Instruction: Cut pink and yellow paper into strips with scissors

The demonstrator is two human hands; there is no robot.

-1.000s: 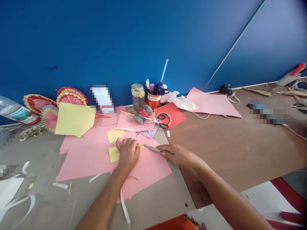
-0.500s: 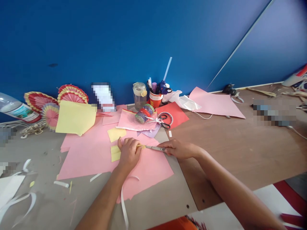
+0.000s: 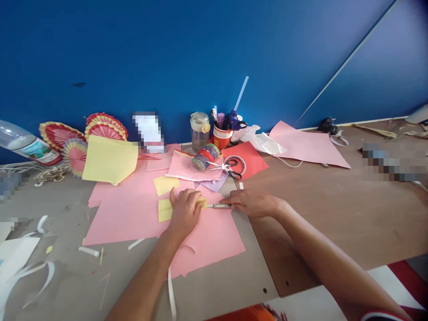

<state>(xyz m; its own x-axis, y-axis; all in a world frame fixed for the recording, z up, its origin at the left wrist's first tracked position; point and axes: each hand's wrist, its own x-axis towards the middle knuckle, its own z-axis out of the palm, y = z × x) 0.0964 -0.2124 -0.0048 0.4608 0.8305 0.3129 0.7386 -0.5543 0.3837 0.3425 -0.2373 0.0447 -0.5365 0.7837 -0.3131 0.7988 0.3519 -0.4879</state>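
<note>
My left hand [image 3: 186, 210] is closed over a small folded yellow paper [image 3: 203, 203], whose end sticks out past the fingertips. It rests on a large pink sheet [image 3: 133, 223]. My right hand [image 3: 250, 203] grips a slim utility knife [image 3: 221, 206] by the back of its handle. The knife lies almost level, pointing left, its blade end at the yellow paper; whether the blade touches the paper I cannot tell. Beside my left hand lies another yellow piece [image 3: 165, 210], partly covered by that hand. A further yellow piece [image 3: 166, 184] lies just beyond.
Behind my hands are black-handled scissors [image 3: 235, 169], a roll of tape [image 3: 243, 164], a wrapped bundle [image 3: 204, 157], a lidded jar [image 3: 199, 136] and a red cup of pens [image 3: 221, 139]. Paper fans [image 3: 106, 127] lean on the blue wall. White paper strips [image 3: 171, 294] litter the table.
The view has shifted slightly, so everything sits a little further right and higher. Both hands keep their holds; slightly more of the folded yellow paper shows at the left fingertips.
</note>
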